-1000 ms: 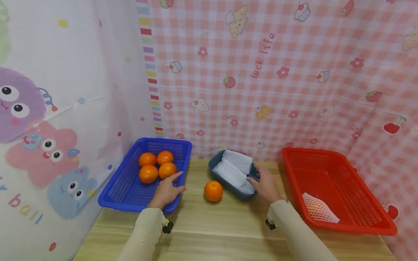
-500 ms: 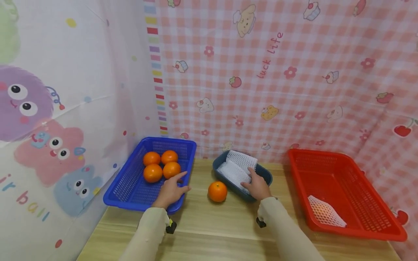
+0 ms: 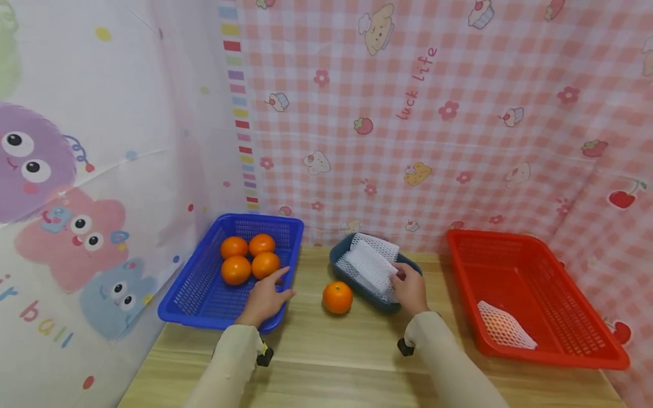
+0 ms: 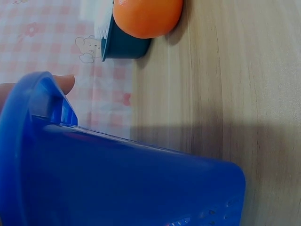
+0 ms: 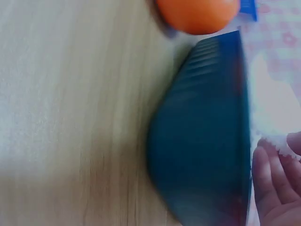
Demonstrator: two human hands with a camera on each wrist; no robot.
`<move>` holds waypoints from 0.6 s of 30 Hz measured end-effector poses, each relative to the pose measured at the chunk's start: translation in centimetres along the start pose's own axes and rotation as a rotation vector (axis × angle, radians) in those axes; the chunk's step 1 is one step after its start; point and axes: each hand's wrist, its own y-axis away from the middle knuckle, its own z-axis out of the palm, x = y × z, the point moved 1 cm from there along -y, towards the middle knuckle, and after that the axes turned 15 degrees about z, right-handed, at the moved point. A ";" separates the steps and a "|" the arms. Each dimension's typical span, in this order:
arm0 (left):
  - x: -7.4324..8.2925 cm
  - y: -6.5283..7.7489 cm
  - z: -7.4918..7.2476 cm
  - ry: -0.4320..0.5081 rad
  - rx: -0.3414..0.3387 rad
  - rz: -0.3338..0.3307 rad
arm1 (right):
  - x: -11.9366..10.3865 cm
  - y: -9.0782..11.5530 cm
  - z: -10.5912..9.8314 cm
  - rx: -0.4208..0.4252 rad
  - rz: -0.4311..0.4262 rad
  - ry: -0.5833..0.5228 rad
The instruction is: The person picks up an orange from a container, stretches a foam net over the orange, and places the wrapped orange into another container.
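Pink checked cloth [image 3: 388,153] printed "luck life", white cloth [image 3: 153,107] lettered "ball", wooden desk [image 3: 331,357], red basket [image 3: 541,289], blue basket [image 3: 201,303], teal tray [image 3: 384,306], left hand [image 3: 264,297] at the blue basket's rim, fingers spread, right hand [image 3: 411,289] pinching white foam net [image 3: 371,266] over the tray, orange [image 3: 337,297] just beside it.

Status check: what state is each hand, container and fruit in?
Left hand: thumb and forefinger apart, over blue basket's rim
Right hand: pinching white net
Blue basket: holding four oranges
Teal container: holding nets
Red basket: holding one netted fruit
Loose orange: unwrapped, on table
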 end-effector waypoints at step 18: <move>2.4 -0.3 0.6 -0.032 0.222 0.183 | -0.5 7.2 -2.5 -0.235 0.238 -0.522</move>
